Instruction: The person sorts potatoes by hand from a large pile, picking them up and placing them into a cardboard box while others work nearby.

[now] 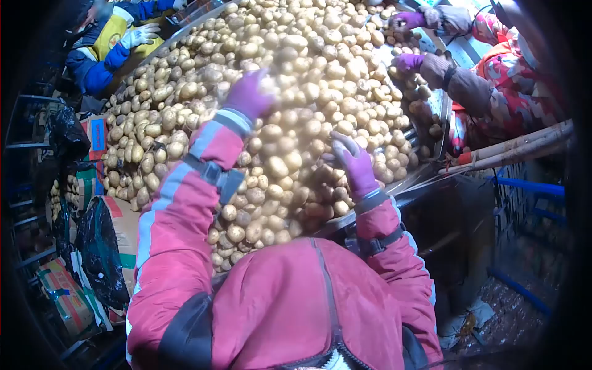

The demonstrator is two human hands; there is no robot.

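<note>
A broad heap of yellowish-brown potatoes (320, 69) spreads over a metal-edged table in front of me. My left hand (250, 94), in a purple glove, reaches far over the middle of the heap. Motion smears its fingers, and a blurred potato shows close by. Nearer to me on the right, my right hand (354, 161) wears a purple glove with greyish fingertips. Its fingers are apart over the potatoes near the table's edge, and nothing shows between them. Both pink sleeves have dark straps around them.
A co-worker's purple-gloved hands (409, 63) are among potatoes at the right. Another person's white-gloved hand (140, 36) is at the upper left. Cardboard boxes (118, 231) and black plastic (102, 262) stand left. A pole (512, 147) juts out at right.
</note>
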